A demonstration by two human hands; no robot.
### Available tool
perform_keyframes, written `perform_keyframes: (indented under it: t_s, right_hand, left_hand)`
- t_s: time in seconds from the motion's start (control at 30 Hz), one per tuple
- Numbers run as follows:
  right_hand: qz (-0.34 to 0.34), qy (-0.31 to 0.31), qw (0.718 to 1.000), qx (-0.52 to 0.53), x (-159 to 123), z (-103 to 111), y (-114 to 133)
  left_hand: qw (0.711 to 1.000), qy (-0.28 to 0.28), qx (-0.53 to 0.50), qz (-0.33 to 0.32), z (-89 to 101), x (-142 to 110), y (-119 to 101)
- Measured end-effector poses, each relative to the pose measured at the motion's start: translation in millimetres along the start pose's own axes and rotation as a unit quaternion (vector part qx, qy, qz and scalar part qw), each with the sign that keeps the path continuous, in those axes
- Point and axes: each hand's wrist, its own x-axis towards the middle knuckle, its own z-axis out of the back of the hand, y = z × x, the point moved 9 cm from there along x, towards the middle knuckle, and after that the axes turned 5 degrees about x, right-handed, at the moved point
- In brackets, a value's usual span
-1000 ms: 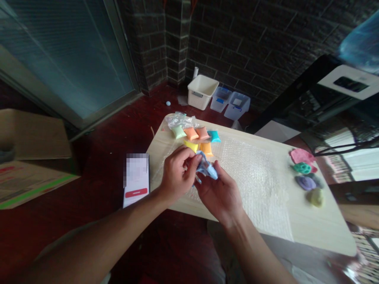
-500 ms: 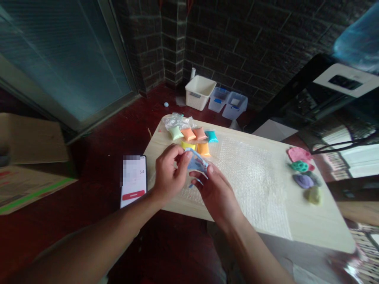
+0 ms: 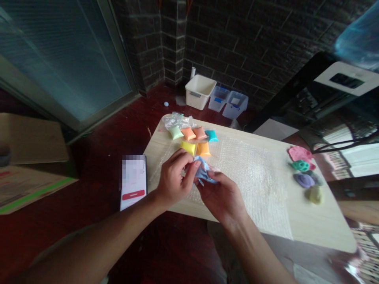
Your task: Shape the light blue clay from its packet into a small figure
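Observation:
Between my two hands is a small, crumpled plastic packet [image 3: 202, 170] with light blue clay-like stuff in or on it. My left hand [image 3: 177, 175] pinches its left side between thumb and fingers. My right hand [image 3: 222, 193] grips the right side, thumb on top, the other fingers partly hidden underneath. Just beyond the hands lie a yellow packet [image 3: 188, 148] and an orange packet [image 3: 203, 149]. Behind these sit a pale green packet [image 3: 175, 133], a peach packet [image 3: 188, 133], a brownish-pink packet [image 3: 200, 133] and a turquoise packet [image 3: 212, 136].
Bubble wrap [image 3: 254, 177] covers the middle of the table [image 3: 331, 225]. Pink [image 3: 299, 154], green [image 3: 300, 165], purple [image 3: 304, 180] and yellowish [image 3: 315, 195] lumps lie at right. A clear plastic bag [image 3: 177, 120] rests at the far left corner. A phone [image 3: 134, 183] is left of the table.
My hands have come closer together and moved slightly right and down. The packet, stretched out before, is now bunched up. More of the yellow packet shows.

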Motion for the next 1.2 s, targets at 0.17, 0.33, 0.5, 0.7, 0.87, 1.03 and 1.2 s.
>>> perform_keyframes:
  t_s: [0.17,0.33,0.5,0.7,0.87,1.03,1.2]
  right_hand:
    - [-0.009,-0.003,1.0,0.02,1,0,-1]
    - [-0.005,0.01,1.0,0.012,2,-6,0]
    - [-0.01,0.043,0.999,0.031,-3,-16,-1]
    - [-0.035,0.026,0.994,0.104,-9,-16,-5]
    - [-0.049,0.032,0.992,0.11,-9,-16,-6]
    - [-0.009,0.011,0.998,0.066,-8,-6,-5]
    - [0.049,0.021,0.997,-0.047,-7,-1,0]
  left_hand:
    - [1.0,0.002,-0.014,-0.007,-2.0,1,-4]
    - [1.0,0.003,-0.02,0.004,-3.5,1,-4]
    - [1.0,-0.004,-0.019,0.011,-2.2,2,-2]
    - [0.999,-0.016,-0.002,0.031,1.1,2,5]
    - [0.998,-0.017,0.009,0.068,3.9,2,13]
    - [0.993,-0.021,-0.023,0.11,4.8,1,23]
    - [0.988,-0.016,-0.047,0.145,5.5,-3,32]
